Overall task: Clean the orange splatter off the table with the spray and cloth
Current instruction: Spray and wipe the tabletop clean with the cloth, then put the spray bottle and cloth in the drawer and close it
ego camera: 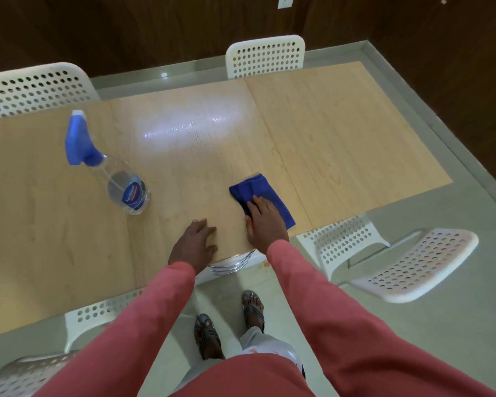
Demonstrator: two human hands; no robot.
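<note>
Flat on pale woodgrain table (341, 133), folded blue cloth (262, 190).

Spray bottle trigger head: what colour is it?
Blue, with a white nozzle tip, on the clear spray bottle. The head view, the only one, shows it plainly.

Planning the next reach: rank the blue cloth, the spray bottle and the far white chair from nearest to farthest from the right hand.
1. Blue cloth: under the right hand, touching it.
2. Spray bottle: left, beyond the left hand.
3. Far white chair: across the table.
</note>
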